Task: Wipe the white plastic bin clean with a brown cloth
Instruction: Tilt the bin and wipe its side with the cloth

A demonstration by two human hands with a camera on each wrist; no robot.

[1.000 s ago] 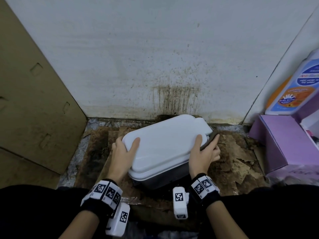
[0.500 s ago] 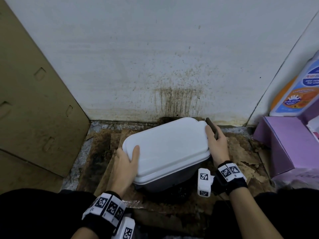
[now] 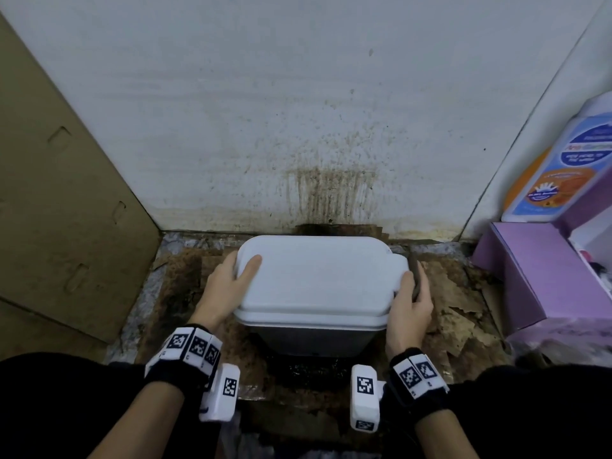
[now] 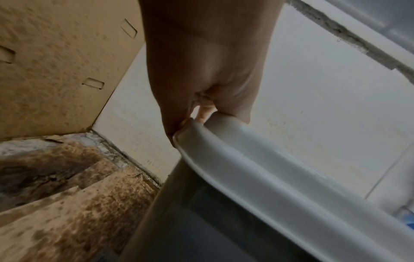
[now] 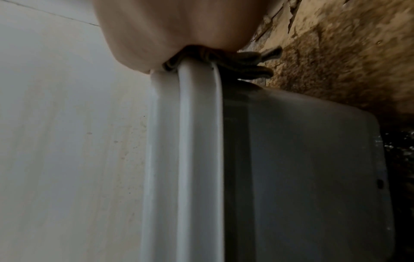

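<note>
Your white plastic bin [image 3: 314, 279] sat on the stained floor [image 3: 457, 303] hard against the spattered wall [image 3: 298, 111], its lid on and its pale top looking clean from the head view, with a greyer body below the rim. Your left hand [image 3: 228, 286] gripped the left end, thumb on top of the lid and fingers [image 4: 202, 113] curled under the rim. Your right hand [image 3: 410, 309] held the right edge with the brown cloth [image 5: 241, 62] pinched between palm and rim, bunched into a thick wad.

The risks from there, as I judged them: with the cloth wadded so tightly, only a narrow strip would have met the plastic, so you might have smeared the rim rather than cleaned it. The bin stood on loose, flaking cardboard [image 3: 463, 329] and dark grime; dragging the cloth low along the side could have picked that dirt up and carried it back onto the white surface. A hard push from either hand could also have slid the bin toward the purple box [image 3: 530, 276] or popped the lid loose.
</note>
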